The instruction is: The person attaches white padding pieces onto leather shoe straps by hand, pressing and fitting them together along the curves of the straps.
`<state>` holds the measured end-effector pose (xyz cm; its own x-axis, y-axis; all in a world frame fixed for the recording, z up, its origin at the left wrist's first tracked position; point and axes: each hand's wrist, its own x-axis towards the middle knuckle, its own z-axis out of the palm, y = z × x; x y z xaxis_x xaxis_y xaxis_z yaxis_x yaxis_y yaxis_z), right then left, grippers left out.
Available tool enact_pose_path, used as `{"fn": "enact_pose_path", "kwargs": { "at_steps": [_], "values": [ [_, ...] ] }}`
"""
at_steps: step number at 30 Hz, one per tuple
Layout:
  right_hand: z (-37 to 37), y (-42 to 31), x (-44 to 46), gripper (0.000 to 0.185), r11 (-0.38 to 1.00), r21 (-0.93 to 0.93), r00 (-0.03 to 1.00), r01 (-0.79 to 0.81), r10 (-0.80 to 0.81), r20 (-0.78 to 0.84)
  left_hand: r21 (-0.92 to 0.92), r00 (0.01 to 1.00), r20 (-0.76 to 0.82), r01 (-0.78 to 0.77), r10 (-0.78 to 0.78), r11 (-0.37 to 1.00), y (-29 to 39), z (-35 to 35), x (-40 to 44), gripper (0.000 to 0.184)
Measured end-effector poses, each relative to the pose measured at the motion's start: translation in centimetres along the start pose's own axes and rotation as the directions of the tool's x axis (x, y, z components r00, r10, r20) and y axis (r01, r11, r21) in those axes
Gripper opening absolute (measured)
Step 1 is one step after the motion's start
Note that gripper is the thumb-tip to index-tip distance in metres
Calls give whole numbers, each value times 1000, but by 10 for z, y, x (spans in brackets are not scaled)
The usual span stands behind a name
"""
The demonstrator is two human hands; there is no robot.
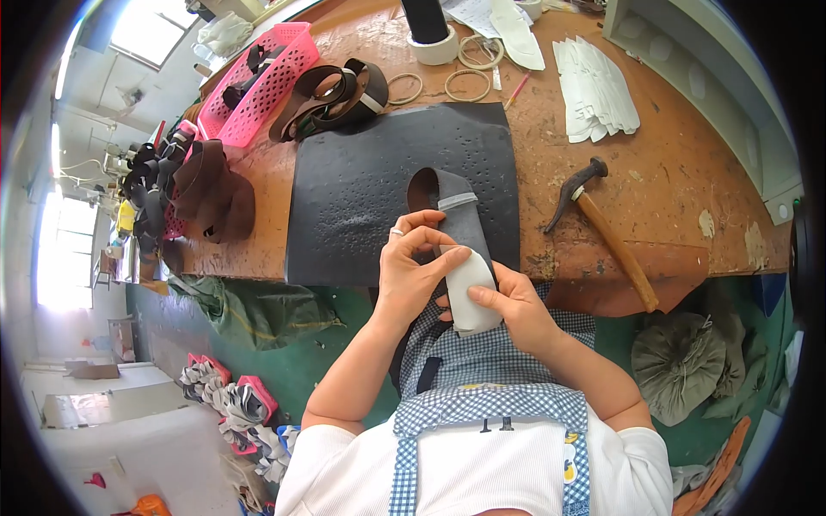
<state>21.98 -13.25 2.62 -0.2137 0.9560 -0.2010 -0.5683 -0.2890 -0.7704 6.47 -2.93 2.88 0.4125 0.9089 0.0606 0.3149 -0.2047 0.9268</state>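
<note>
A dark grey-brown band (pixel 465 225) curls into a loop at its far end and has a pale strip across it. It lies over the near part of a black pitted mat (pixel 379 206) and reaches past the table edge toward me. A white piece (pixel 475 301) with a rounded end sits against its near end. My left hand (pixel 415 268), ringed on one finger, pinches the white piece's upper edge between thumb and fingers. My right hand (pixel 520 308) grips the white piece's right side, thumb on top; its other fingers are mostly hidden underneath.
A hammer (pixel 607 232) with a wooden handle lies right of the mat. White cut pieces (pixel 594 90) are fanned beyond it. Tape rolls (pixel 469 84), dark bands (pixel 344 95) and a pink basket (pixel 267 82) stand at the back. More brown pieces (pixel 213 193) are piled left.
</note>
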Motion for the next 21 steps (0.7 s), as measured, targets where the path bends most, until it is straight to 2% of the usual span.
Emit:
{"fn": "enact_pose_path", "kwargs": {
  "at_steps": [2,5,8,9,12,15,18,19,21],
  "values": [
    [0,-1,0,33,1000,6,1000,-7,7,6,24,1000,6,0,0,1000,1,1,-1,33],
    [-2,0,-1,33,1000,-19,1000,-6,7,14,-197,983,-29,170,-179,966,4,8,-3,54],
    [-3,2,-2,30,995,-94,1000,27,-26,9,-444,895,237,447,-379,777,5,3,-4,66],
    [-3,5,-3,29,991,-129,999,46,-47,-7,-457,875,300,481,-380,748,9,1,-4,52],
    [-1,5,2,29,966,-240,982,93,-128,-137,-479,908,270,416,-321,773,10,5,-5,35],
    [0,7,8,34,947,-297,956,124,-194,-219,-500,965,117,260,-233,826,20,8,-1,21],
    [2,7,13,38,930,-330,938,160,-247,-242,-561,962,119,271,-248,782,26,7,7,20],
    [2,3,15,38,922,-346,930,175,-270,-248,-518,957,132,289,-259,805,29,6,10,20],
    [0,-4,19,39,905,-368,904,215,-327,-275,-559,949,190,314,-250,767,29,2,16,24]
  ]
}}
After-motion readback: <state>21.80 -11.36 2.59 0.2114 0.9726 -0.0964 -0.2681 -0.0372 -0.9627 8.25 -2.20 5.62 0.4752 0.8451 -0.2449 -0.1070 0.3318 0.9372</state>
